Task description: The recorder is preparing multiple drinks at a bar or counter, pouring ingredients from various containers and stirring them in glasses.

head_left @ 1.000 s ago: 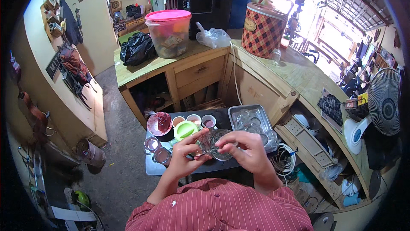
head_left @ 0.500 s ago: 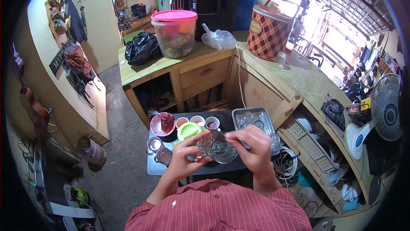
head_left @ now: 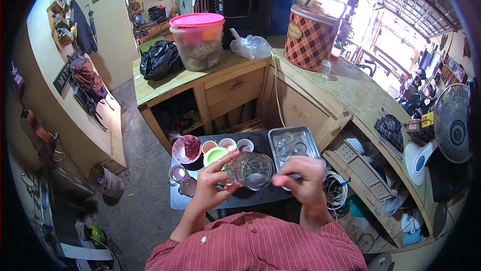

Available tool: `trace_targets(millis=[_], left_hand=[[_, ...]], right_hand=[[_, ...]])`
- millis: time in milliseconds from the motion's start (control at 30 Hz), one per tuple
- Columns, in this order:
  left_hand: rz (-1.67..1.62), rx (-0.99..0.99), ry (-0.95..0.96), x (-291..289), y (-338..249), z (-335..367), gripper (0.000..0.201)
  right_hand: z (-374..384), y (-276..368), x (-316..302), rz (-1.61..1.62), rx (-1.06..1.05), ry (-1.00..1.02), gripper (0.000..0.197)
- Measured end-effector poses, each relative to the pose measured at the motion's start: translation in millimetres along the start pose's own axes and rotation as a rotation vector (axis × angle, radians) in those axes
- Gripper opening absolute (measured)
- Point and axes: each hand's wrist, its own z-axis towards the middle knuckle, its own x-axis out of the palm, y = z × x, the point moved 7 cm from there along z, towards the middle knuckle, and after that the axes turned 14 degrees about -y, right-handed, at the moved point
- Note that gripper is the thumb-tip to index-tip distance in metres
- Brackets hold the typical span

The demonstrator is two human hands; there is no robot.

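"Where are we holding the glass mug (head_left: 248, 163)?"
"Over the table (head_left: 183, 201), near its edge, left hand (head_left: 213, 183) gripping, right hand (head_left: 303, 179) pinching a spoon (head_left: 257, 178); floor (head_left: 143, 171) is stretching leftward, wooden counter (head_left: 235, 90) standing beyond."

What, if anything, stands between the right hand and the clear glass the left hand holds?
Nothing visible does: the right hand, blurred, is close beside the clear glass in the left hand. What looks like a spoon shows against the glass; whether it's inside, I can't tell.
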Motion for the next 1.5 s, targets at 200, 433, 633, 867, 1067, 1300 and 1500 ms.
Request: trace_targets(millis=[200, 433, 633, 867, 1067, 1300, 1500], left_hand=[[-0.006, -0.022, -0.028, -2, 5, 1, 0.029], [0.013, -0.004, -0.05, -9, 9, 2, 0.029], [0.044, 0.025, -0.063, -10, 4, 6, 0.03], [0.004, 0.003, -0.014, -3, 6, 3, 0.032], [-0.011, -0.005, 0.01, 0, 6, 4, 0.035], [-0.07, -0.042, 0.119, 5, 4, 4, 0.038], [-0.184, -0.071, 0.143, 4, 6, -1, 0.042]], right_hand=[[-3, 2, -2, 0.358, 0.072, -0.021, 0.021], [-3, -8, 12, 0.392, 0.144, -0.013, 0.021], [-2, -9, 33, 0.093, -0.043, 0.145, 0.036], [4, -11, 37, -0.066, -0.195, 0.088, 0.036], [15, -3, 39, -0.179, -0.389, 0.025, 0.044], [20, 6, 30, -0.166, -0.482, 0.061, 0.037], [25, 30, 13, -0.07, -0.487, 0.09, 0.033]])
